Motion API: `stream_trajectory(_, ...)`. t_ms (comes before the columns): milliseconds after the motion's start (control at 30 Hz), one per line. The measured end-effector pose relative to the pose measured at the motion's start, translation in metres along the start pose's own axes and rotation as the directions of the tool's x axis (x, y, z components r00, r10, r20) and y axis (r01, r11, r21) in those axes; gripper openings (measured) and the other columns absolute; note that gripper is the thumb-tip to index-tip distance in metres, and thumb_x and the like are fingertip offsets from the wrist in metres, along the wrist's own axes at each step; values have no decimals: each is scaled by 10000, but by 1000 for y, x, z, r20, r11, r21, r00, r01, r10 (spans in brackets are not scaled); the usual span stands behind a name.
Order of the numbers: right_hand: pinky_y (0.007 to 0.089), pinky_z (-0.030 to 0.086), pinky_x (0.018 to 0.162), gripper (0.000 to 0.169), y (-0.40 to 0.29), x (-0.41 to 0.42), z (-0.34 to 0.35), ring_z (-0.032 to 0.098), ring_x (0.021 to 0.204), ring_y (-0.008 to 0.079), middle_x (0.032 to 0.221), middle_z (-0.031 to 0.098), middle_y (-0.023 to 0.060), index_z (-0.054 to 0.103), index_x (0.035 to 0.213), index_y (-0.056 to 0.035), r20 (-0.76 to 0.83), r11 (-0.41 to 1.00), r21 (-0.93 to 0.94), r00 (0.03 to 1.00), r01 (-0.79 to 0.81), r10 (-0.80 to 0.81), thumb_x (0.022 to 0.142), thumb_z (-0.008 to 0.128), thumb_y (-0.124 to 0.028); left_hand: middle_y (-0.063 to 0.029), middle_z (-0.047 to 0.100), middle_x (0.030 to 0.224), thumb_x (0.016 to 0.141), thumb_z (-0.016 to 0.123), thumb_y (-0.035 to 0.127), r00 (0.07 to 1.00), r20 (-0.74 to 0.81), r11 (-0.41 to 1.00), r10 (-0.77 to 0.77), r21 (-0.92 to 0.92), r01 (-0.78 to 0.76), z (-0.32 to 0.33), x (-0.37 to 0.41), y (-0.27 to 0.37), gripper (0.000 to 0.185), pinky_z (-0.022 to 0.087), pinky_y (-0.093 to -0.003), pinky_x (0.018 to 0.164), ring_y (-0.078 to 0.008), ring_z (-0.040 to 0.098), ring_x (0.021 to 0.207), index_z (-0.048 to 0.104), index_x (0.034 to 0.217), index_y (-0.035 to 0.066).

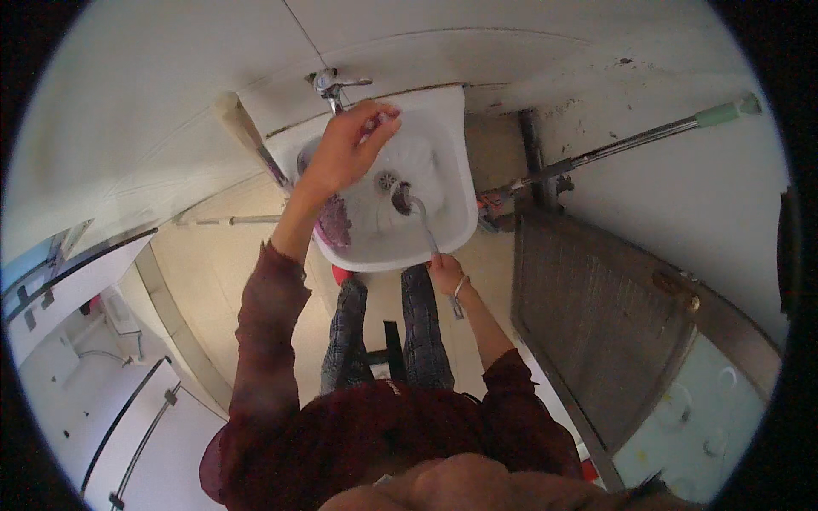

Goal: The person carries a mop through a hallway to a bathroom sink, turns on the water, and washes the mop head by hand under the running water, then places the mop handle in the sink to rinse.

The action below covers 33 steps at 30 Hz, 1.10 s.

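A white washbasin (457, 191) stands before me, with a drain (386, 181) in its bowl. My right hand (447, 274) is shut on the grey handle (428, 227) of a toilet-type brush, just outside the near rim. Its dark head (402, 198) is inside the bowl, right of the drain. Over the far left of the basin hangs my left hand (351, 144), its fingers curled, just below the chrome tap (329, 83). Something pinkish shows between those fingers; what it is cannot be made out. A purple cloth-like thing (334, 220) lies along the basin's left inner side.
A wooden-looking handle (243, 121) leans left of the basin. To the right, a metal pole with a green grip (716, 115) leans by the wall. A brown framed panel (594, 319) stands on the right, and a glass-and-rail fixture (147, 434) is at lower left.
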State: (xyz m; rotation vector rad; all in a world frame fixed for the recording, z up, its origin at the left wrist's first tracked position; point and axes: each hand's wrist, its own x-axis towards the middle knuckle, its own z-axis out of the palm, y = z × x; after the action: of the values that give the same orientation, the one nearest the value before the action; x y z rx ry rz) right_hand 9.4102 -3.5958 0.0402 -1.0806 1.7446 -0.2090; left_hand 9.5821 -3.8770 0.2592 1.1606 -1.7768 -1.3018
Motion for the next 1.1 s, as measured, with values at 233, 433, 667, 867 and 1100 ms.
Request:
stream_trajectory(233,242,340,419,391,-28,-42,91,424,461,88,512,383,-33,415,647,-107,458,702,636,889,-320,-10,858,388,-435,-161,546,843,766,534,202,640,3,624,-769,226,748,-12,-138,-158,510,516,-332,557,-236,593,697,313,1210,85)
stream_trajectory(433,365,448,645,339,-98,109,133,548,754,305,830,558,176,539,900,-10,311,571,-587,811,575,-496,623,623,-187,-125,525,1047,769,552,153,635,322,514,-702,-388,765,-16,-150,-205,546,547,-377,561,-262,587,831,276,1221,23)
stream_trajectory(667,409,424,729,324,-19,59,24,521,816,350,864,557,196,505,930,24,-55,966,-147,973,213,-223,876,344,-252,-116,503,1082,772,529,107,783,197,546,-591,-617,567,9,-123,-185,540,544,-405,582,-277,580,848,264,1243,93)
stream_trajectory(867,388,426,715,384,-99,-43,-35,521,842,345,877,533,235,503,1006,31,146,961,167,958,220,-245,900,282,-265,-123,441,1140,793,518,94,742,112,549,-661,-601,580,30,-94,-168,671,537,-421,583,-286,547,908,84,1297,180)
stream_trajectory(1100,396,441,592,201,-59,135,34,562,723,323,708,552,200,511,817,14,92,937,-302,983,179,-158,839,406,-156,-147,476,1059,717,568,79,910,61,813,-411,-427,396,77,-109,-198,862,493,-313,530,-212,547,716,-34,1328,162)
